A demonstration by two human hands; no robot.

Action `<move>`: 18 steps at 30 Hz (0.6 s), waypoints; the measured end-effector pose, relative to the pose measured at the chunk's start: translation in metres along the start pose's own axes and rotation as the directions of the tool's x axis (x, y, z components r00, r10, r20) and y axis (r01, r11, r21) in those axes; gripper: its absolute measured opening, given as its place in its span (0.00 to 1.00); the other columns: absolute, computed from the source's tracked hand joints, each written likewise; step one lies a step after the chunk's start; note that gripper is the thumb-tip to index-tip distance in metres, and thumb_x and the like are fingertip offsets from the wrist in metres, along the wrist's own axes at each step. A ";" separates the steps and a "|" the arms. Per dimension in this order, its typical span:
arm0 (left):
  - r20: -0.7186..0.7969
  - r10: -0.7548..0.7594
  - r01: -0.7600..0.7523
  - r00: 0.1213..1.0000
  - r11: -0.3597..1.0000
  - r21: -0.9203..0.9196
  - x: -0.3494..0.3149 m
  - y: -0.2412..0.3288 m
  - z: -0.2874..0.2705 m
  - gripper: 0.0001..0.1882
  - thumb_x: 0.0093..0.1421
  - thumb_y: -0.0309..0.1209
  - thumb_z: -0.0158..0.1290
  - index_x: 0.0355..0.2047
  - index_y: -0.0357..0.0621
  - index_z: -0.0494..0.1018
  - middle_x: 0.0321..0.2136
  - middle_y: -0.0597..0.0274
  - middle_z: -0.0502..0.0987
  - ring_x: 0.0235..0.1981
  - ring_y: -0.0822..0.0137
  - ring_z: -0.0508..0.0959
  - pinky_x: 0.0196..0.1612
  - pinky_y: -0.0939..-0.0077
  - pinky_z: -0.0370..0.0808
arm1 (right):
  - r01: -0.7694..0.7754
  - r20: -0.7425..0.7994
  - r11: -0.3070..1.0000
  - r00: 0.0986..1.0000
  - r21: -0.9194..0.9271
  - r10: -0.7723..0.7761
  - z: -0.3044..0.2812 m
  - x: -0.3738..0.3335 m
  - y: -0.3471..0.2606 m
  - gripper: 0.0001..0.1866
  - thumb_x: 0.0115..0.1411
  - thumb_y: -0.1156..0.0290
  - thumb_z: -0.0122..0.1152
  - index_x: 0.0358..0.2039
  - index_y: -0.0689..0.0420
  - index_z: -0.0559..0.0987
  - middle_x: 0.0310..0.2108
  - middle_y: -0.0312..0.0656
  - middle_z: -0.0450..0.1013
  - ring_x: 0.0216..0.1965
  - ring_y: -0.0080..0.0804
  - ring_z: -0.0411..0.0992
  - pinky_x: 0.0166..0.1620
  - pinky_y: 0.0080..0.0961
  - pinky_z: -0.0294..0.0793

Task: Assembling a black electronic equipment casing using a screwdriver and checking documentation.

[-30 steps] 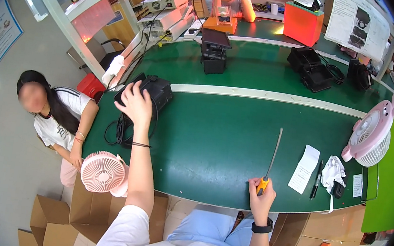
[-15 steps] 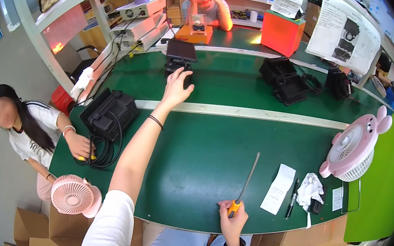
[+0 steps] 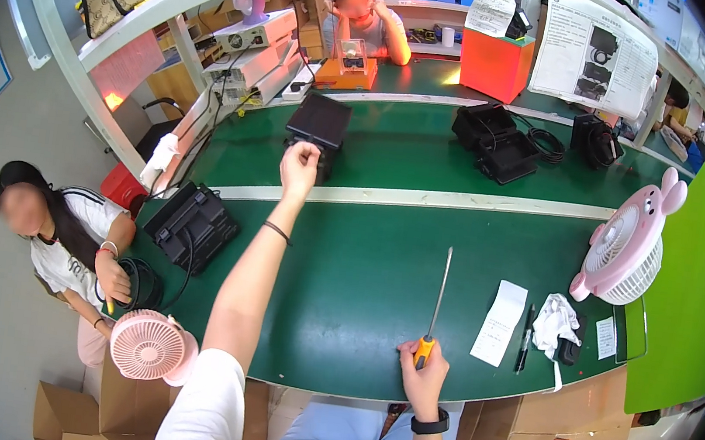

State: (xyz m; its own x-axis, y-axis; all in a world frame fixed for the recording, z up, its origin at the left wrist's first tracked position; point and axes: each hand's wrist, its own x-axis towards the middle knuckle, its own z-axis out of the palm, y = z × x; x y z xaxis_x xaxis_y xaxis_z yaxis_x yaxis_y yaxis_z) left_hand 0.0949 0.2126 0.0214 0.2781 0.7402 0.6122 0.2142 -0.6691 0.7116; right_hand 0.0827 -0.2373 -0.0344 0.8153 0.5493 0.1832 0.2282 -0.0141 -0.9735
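My left hand point(image 3: 299, 171) reaches across to the far bench section, its fingers closed on the near edge of a black hinged case point(image 3: 321, 119). The lid part tilts up behind my fingers, which hide some of the case's front. Near the front edge of the green bench, my right hand point(image 3: 423, 376) is wrapped round the yellow-orange handle of a screwdriver point(image 3: 437, 305). Its long metal shaft points away from me. A paper slip point(image 3: 499, 322) and a black pen point(image 3: 525, 338) lie to the right of that hand.
At left, a co-worker's hand point(image 3: 113, 279) holds a coiled black cable point(image 3: 142, 284) beside a black case point(image 3: 191, 227). Pink fans stand at front left point(image 3: 148, 346) and right point(image 3: 621, 253). A white rail point(image 3: 425, 199) crosses the bench. Another open case point(image 3: 498, 141) lies beyond it.
My left hand has closed on the black case, which sits a little nearer to me. The co-worker has shifted the cable coil leftward. My right hand keeps hold of the screwdriver.
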 end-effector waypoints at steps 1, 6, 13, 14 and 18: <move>-0.071 0.025 -0.023 0.997 0.999 0.024 -0.012 0.009 0.000 0.02 0.59 0.25 0.60 0.29 0.44 0.77 0.19 0.73 0.72 0.20 0.78 0.67 0.28 0.78 0.68 | 0.001 -0.012 1.000 1.000 -0.018 -0.001 0.000 0.000 0.003 0.07 0.59 0.79 0.62 0.31 0.62 0.71 0.28 0.45 0.81 0.34 0.35 0.83 0.38 0.27 0.79; -0.157 0.021 -0.026 0.987 0.999 -0.029 -0.049 0.038 -0.024 0.14 0.60 0.27 0.62 0.25 0.42 0.67 0.21 0.70 0.65 0.22 0.77 0.63 0.27 0.78 0.63 | 0.032 0.006 0.999 0.999 -0.010 -0.032 0.001 -0.001 0.001 0.07 0.60 0.79 0.62 0.32 0.61 0.71 0.27 0.44 0.80 0.35 0.35 0.83 0.37 0.28 0.79; 0.014 0.098 -0.098 0.995 0.995 0.028 -0.127 0.135 -0.082 0.17 0.52 0.23 0.66 0.22 0.41 0.65 0.21 0.59 0.65 0.20 0.61 0.68 0.25 0.65 0.66 | -0.011 -0.028 0.999 1.000 -0.045 0.009 -0.001 -0.007 0.001 0.08 0.62 0.77 0.61 0.31 0.61 0.70 0.27 0.45 0.80 0.34 0.35 0.82 0.37 0.29 0.78; 0.017 0.116 -0.117 0.993 0.991 0.058 -0.149 0.147 -0.090 0.18 0.51 0.23 0.67 0.20 0.41 0.65 0.21 0.59 0.64 0.20 0.60 0.68 0.25 0.64 0.66 | -0.036 -0.032 0.999 0.999 -0.022 0.036 -0.001 -0.009 0.000 0.09 0.63 0.77 0.61 0.31 0.61 0.69 0.27 0.46 0.80 0.34 0.35 0.82 0.37 0.28 0.77; 0.118 0.166 -0.162 0.979 0.986 -0.044 -0.240 0.192 -0.113 0.14 0.49 0.20 0.67 0.19 0.43 0.70 0.21 0.62 0.72 0.23 0.63 0.75 0.28 0.70 0.71 | 0.025 -0.058 1.000 0.998 -0.012 -0.026 0.001 -0.012 0.006 0.10 0.63 0.77 0.61 0.30 0.61 0.68 0.27 0.46 0.78 0.34 0.36 0.82 0.37 0.29 0.76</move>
State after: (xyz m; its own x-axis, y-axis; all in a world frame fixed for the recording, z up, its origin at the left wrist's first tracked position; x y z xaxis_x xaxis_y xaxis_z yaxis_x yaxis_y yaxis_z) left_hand -0.0370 -0.0858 0.0499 0.4182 0.6054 0.6772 0.1253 -0.7768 0.6172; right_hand 0.0740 -0.2434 -0.0420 0.8385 0.5004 0.2156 0.2551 -0.0108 -0.9669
